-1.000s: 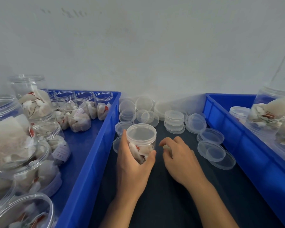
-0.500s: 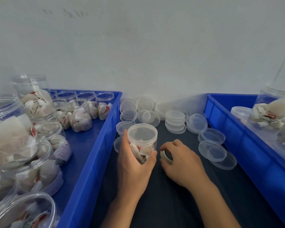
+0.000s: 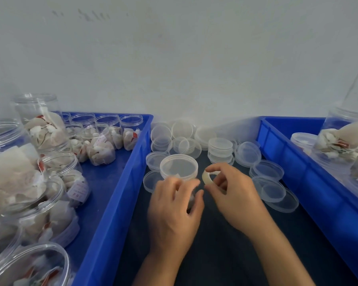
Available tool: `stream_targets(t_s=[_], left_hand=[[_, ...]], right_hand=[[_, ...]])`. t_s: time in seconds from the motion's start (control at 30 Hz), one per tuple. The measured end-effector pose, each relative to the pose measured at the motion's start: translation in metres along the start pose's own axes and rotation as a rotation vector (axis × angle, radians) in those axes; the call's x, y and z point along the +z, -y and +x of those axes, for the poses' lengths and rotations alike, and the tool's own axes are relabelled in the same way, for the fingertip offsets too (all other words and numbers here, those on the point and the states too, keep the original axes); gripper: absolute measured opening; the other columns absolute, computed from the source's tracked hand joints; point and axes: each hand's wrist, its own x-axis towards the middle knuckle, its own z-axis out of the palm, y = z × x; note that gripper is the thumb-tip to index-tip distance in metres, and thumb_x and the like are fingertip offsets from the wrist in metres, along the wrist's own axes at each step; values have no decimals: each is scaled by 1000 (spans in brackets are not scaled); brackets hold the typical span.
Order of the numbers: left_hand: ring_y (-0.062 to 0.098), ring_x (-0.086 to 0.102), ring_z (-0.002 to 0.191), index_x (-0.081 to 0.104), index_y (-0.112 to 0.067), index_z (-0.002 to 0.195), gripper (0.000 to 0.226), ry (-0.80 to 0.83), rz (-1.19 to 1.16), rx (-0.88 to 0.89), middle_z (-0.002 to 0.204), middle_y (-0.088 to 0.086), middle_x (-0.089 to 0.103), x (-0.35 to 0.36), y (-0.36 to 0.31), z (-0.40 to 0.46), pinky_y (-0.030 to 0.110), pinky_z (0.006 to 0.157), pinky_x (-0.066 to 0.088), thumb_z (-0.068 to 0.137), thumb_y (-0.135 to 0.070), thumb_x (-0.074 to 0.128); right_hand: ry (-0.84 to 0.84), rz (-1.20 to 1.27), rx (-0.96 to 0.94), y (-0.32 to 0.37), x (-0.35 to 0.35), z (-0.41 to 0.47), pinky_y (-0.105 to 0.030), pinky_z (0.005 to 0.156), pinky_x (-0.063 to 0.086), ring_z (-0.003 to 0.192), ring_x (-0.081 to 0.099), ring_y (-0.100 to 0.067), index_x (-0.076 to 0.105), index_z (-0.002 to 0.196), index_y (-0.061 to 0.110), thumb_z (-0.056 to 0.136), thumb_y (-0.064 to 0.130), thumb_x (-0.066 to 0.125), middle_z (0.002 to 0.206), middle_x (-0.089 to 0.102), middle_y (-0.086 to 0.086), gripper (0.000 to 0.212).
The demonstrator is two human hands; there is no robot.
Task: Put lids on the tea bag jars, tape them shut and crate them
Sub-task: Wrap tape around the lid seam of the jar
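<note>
Left hand wraps the lidded jar | right hand pinches the tape roll just beside it

I see the left hand gripping a lidded jar; the right hand pinches a tape roll at its three o'clock. Loose lids lie at twelve o'clock.

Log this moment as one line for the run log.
left hand: holds lidded jar | right hand: pinches tape roll | taping: not started
</note>
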Motion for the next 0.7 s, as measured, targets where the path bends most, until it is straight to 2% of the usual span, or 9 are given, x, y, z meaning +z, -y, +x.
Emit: stream_targets(t_s=[0.07, 0.2, 0.27, 0.33, 0.47, 0.57, 0.7], left_hand=[[12, 56, 84, 74, -21, 106, 11, 41, -61, 5, 94, -9, 61, 2, 0, -2, 33, 64, 52, 96, -21, 76], [8, 65, 76, 79, -18, 119, 22, 94, -156, -105, 89, -10, 73, 1, -5, -1, 34, 64, 58, 99, -26, 75], [3, 64, 68, 77, -22, 126, 30, 119, -266, -190, 85, -14, 73, -2, -10, 1, 26, 62, 57, 100, -35, 69], [-2, 61, 64, 75, -25, 129, 31, 113, -353, -225, 85, -16, 72, -4, -12, 3, 15, 61, 53, 100, -34, 72], [2, 67, 71, 81, -14, 114, 26, 13, -357, -210, 91, -10, 77, -4, -10, 3, 23, 65, 58, 89, -15, 86], [7, 71, 76, 82, -10, 105, 16, 10, -351, -189, 93, -8, 77, -5, -10, 1, 28, 65, 59, 90, -11, 86], [7, 73, 83, 81, -8, 106, 16, 40, -365, -157, 96, -5, 77, -4, -8, 1, 26, 70, 60, 91, -10, 85]], right_hand=[[-6, 52, -22, 5, -10, -2, -17, 70, 54, 93, 63, 2, 59, 107, 51, 94, 26, 77, 95, 64, 22, 33], [-7, 30, -105, 11, -22, -10, -14, 75, 51, 100, 61, 1, 58, 108, 50, 92, 27, 80, 101, 62, 25, 36], [5, 14, -177, 12, -20, -17, -11, 84, 48, 103, 61, -3, 60, 108, 47, 91, 24, 81, 103, 61, 22, 36], [23, -4, -221, 11, -18, -22, -17, 87, 49, 103, 61, -6, 61, 109, 45, 91, 21, 81, 102, 61, 18, 37], [10, -11, -232, 10, -17, -22, -25, 81, 54, 101, 63, -7, 62, 108, 42, 90, 17, 83, 100, 62, 19, 37], [-17, -14, -277, 12, -13, -23, -25, 83, 54, 103, 62, -7, 58, 105, 44, 90, 14, 83, 104, 60, 21, 42], [-8, -28, -302, 9, -11, -22, -28, 84, 53, 99, 62, -10, 56, 105, 45, 90, 14, 82, 103, 59, 19, 42]])
